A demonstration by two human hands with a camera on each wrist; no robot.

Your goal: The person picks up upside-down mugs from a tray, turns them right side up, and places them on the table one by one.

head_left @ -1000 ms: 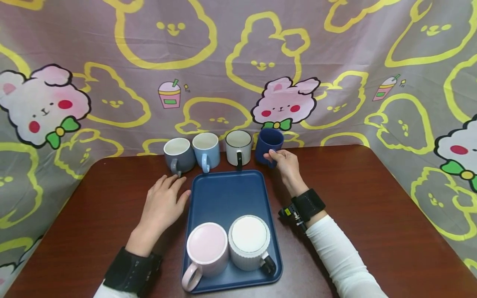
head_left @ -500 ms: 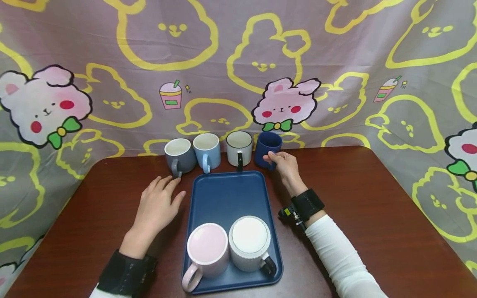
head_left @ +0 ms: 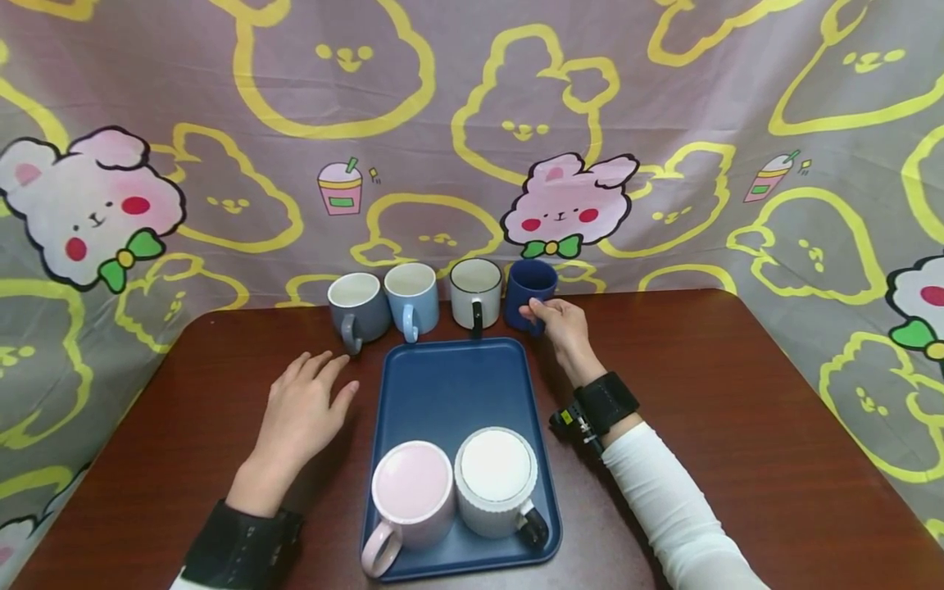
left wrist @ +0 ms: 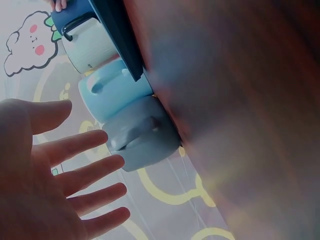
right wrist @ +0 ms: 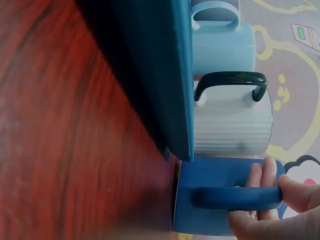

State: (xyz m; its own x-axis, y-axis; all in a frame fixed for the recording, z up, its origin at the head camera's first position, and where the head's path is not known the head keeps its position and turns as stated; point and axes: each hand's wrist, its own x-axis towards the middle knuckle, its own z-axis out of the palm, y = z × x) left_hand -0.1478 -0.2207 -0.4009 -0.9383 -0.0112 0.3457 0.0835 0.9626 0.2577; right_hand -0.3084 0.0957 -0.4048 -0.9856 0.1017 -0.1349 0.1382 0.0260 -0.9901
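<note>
Your right hand (head_left: 562,321) is gripping the navy mug (head_left: 528,288) by its handle, fingers curled round it; the mug seems to be standing on the table (head_left: 737,393), at about 1 o'clock from the tray (head_left: 450,385). Your left hand (head_left: 304,407) is lying open and flat at the tray's 9 o'clock, holding nothing, just short of the grey mug (head_left: 357,306).

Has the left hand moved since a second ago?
Yes. The left hand has drawn back toward the person, away from the grey mug and off the tray's left edge.
</note>
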